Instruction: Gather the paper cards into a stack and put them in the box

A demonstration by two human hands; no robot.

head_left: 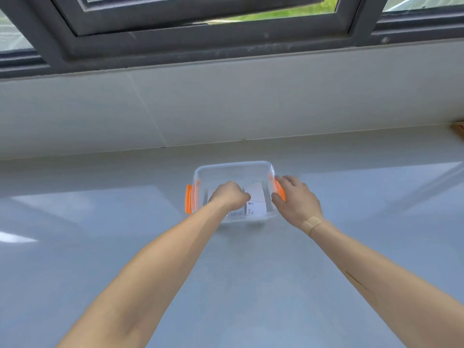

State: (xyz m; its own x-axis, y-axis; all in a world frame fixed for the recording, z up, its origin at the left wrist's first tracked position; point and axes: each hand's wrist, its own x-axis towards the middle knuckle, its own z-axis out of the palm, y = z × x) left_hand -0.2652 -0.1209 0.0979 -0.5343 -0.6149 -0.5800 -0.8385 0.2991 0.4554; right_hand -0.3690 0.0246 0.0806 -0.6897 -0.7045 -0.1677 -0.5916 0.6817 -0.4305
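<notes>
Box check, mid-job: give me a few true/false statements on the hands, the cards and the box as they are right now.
1. The left hand reaches inside the clear box. True.
2. The right hand is flat on the counter, away from the box. False: it rests at the box's right side, on the orange latch.
3. White cards show inside the box. True.
4. A lid covers the box. False: the top is open.
5. Loose cards lie scattered on the grey counter. False: none show there.

box [233, 169] on counter [251, 272] below window | cards [256, 199] in box
</notes>
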